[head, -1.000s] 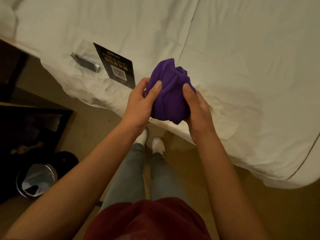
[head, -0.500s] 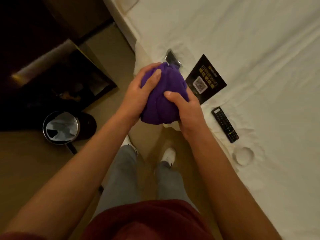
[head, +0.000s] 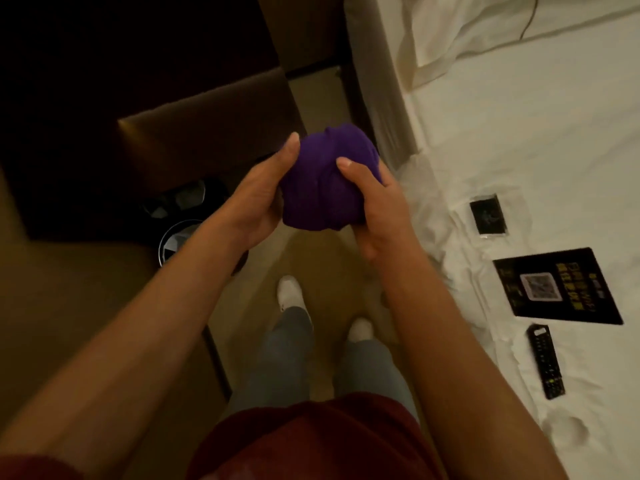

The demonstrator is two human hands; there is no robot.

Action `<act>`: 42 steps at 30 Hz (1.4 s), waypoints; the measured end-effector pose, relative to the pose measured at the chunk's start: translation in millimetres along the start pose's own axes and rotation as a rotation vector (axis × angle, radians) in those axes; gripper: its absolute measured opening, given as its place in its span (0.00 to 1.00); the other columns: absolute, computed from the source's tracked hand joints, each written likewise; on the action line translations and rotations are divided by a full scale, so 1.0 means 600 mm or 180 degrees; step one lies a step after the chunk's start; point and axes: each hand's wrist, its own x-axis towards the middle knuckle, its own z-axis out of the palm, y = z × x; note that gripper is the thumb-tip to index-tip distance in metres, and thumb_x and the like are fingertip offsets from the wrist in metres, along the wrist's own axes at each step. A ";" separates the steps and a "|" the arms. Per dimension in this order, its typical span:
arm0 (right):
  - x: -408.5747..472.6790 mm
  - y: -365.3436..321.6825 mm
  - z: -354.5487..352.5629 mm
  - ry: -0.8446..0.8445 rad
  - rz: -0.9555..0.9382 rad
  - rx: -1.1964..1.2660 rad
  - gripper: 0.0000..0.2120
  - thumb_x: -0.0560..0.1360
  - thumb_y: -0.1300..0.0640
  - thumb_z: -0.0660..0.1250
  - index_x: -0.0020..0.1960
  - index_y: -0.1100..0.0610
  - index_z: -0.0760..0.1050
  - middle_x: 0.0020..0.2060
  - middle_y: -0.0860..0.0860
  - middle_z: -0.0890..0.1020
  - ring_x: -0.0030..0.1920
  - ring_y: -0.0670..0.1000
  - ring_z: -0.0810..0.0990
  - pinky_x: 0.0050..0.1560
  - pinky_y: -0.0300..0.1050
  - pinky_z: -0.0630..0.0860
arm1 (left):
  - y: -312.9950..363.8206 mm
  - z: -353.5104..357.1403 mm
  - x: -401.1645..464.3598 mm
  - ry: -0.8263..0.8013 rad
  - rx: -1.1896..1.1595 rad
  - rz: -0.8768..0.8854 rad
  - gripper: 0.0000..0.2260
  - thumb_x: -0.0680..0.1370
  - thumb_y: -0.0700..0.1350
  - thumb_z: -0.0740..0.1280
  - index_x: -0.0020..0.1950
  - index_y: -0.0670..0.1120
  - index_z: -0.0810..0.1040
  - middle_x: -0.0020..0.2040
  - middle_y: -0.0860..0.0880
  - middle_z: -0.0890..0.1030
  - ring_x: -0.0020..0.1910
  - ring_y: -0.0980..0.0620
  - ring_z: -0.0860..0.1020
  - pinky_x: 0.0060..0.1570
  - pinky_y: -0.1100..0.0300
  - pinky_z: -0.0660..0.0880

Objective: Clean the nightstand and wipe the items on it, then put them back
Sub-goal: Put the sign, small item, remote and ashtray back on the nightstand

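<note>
A bunched purple cloth [head: 323, 181] is held between both hands above the floor. My left hand [head: 258, 199] grips its left side and my right hand [head: 375, 206] grips its right side. The dark nightstand [head: 207, 140] stands just beyond the cloth, its top dim. On the white bed [head: 519, 140] to the right lie a small framed black item [head: 488, 214], a black card with a QR code [head: 557, 287], a black remote control [head: 545, 362] and a white round lid-like item [head: 568, 433].
A round metal waste bin [head: 176, 239] stands on the floor by the nightstand's lower shelf. My feet in white shoes [head: 291, 292] are on the beige floor between nightstand and bed. Dark wall panelling fills the upper left.
My view has swung left from the bed toward the nightstand. The items on the bed now lie at the right edge. Both hands have kept hold of the purple cloth.
</note>
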 end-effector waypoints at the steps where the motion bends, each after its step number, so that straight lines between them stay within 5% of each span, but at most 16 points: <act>1: 0.021 -0.002 0.020 -0.0031 -0.0020 0.0003 0.25 0.70 0.52 0.78 0.65 0.51 0.79 0.59 0.53 0.86 0.60 0.54 0.85 0.55 0.50 0.83 | 0.011 -0.018 0.009 0.0018 -0.0038 0.0051 0.28 0.76 0.59 0.71 0.72 0.47 0.75 0.67 0.47 0.81 0.67 0.47 0.80 0.61 0.51 0.80; 7: 0.150 -0.008 0.107 -0.0172 0.0120 -0.0624 0.44 0.65 0.41 0.79 0.76 0.50 0.67 0.69 0.52 0.77 0.65 0.53 0.80 0.61 0.54 0.83 | 0.058 -0.091 0.094 0.0971 -0.0202 0.0445 0.24 0.75 0.43 0.76 0.70 0.45 0.76 0.64 0.45 0.83 0.63 0.47 0.82 0.59 0.51 0.80; 17: 0.360 0.013 0.169 -0.0554 -0.0392 -0.2013 0.23 0.80 0.53 0.69 0.74 0.51 0.69 0.65 0.50 0.79 0.64 0.50 0.80 0.66 0.56 0.79 | 0.070 -0.171 0.273 0.1790 0.0496 0.0614 0.17 0.78 0.40 0.73 0.64 0.49 0.75 0.61 0.48 0.81 0.61 0.50 0.81 0.64 0.48 0.79; 23: 0.407 0.032 0.195 -0.0579 -0.0403 -0.2321 0.20 0.83 0.55 0.66 0.74 0.53 0.69 0.60 0.46 0.80 0.61 0.48 0.80 0.66 0.55 0.78 | 0.065 -0.198 0.322 0.2172 0.1221 0.0649 0.17 0.78 0.43 0.73 0.66 0.47 0.77 0.57 0.54 0.81 0.54 0.63 0.79 0.55 0.66 0.79; 27: 0.417 0.039 0.201 -0.0566 -0.0372 -0.2497 0.21 0.83 0.55 0.65 0.75 0.55 0.69 0.63 0.50 0.79 0.63 0.50 0.80 0.66 0.57 0.78 | 0.062 -0.214 0.333 0.2227 0.1456 0.0587 0.18 0.77 0.43 0.74 0.66 0.45 0.77 0.57 0.52 0.81 0.53 0.59 0.79 0.53 0.68 0.76; 31: 0.425 0.043 0.213 -0.0424 -0.0456 -0.2898 0.24 0.82 0.53 0.67 0.76 0.55 0.69 0.66 0.54 0.77 0.63 0.50 0.78 0.65 0.50 0.78 | 0.059 -0.223 0.335 0.2237 0.1725 0.0535 0.18 0.77 0.45 0.74 0.67 0.47 0.77 0.56 0.54 0.80 0.53 0.58 0.79 0.51 0.71 0.74; 33: 0.427 0.044 0.219 -0.0318 -0.0539 -0.3142 0.23 0.82 0.52 0.67 0.75 0.55 0.70 0.66 0.54 0.76 0.59 0.47 0.78 0.57 0.38 0.77 | 0.058 -0.225 0.332 0.2243 0.1936 0.0523 0.20 0.77 0.47 0.74 0.68 0.48 0.76 0.57 0.56 0.78 0.55 0.59 0.77 0.50 0.75 0.71; 35: 0.426 0.044 0.223 -0.0254 -0.0571 -0.3335 0.24 0.81 0.51 0.67 0.75 0.56 0.70 0.66 0.54 0.76 0.58 0.47 0.77 0.51 0.32 0.73 | 0.057 -0.225 0.329 0.2268 0.2124 0.0567 0.24 0.77 0.49 0.74 0.71 0.51 0.72 0.62 0.55 0.77 0.61 0.56 0.75 0.57 0.69 0.72; 38: 0.423 0.041 0.228 -0.0121 -0.0556 -0.3460 0.26 0.80 0.49 0.67 0.75 0.57 0.68 0.68 0.54 0.76 0.64 0.53 0.77 0.63 0.48 0.76 | 0.060 -0.223 0.323 0.2316 0.2340 0.0559 0.29 0.76 0.52 0.74 0.75 0.52 0.68 0.69 0.50 0.75 0.69 0.49 0.72 0.65 0.56 0.72; 42: 0.408 0.035 0.222 0.0099 -0.0493 -0.3476 0.31 0.79 0.47 0.68 0.77 0.56 0.65 0.72 0.54 0.73 0.70 0.55 0.74 0.69 0.58 0.74 | 0.070 -0.225 0.307 0.2473 0.2565 0.0659 0.31 0.76 0.49 0.74 0.76 0.50 0.68 0.72 0.47 0.71 0.72 0.47 0.69 0.69 0.55 0.70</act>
